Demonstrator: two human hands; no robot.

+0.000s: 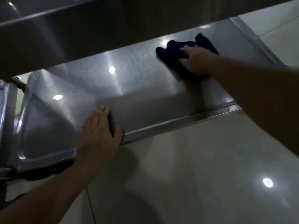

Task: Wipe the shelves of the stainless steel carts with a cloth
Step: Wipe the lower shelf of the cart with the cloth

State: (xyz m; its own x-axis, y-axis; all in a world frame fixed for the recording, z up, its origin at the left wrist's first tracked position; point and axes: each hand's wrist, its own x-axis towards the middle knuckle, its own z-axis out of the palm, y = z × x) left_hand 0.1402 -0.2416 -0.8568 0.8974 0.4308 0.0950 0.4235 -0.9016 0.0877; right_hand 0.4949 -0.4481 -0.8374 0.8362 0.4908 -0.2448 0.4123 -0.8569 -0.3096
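The lower shelf of a stainless steel cart fills the middle of the head view. A dark blue cloth lies bunched on its far right part. My right hand lies on top of the cloth, its fingers curled into the folds, pressing it to the steel. My left hand rests flat over the shelf's near rim, fingers straight on the shelf and thumb along the edge.
The upper shelf of the cart overhangs the far half of the lower one. A cart post and a black caster stand at the left. Glossy pale floor tiles lie in front and to the right.
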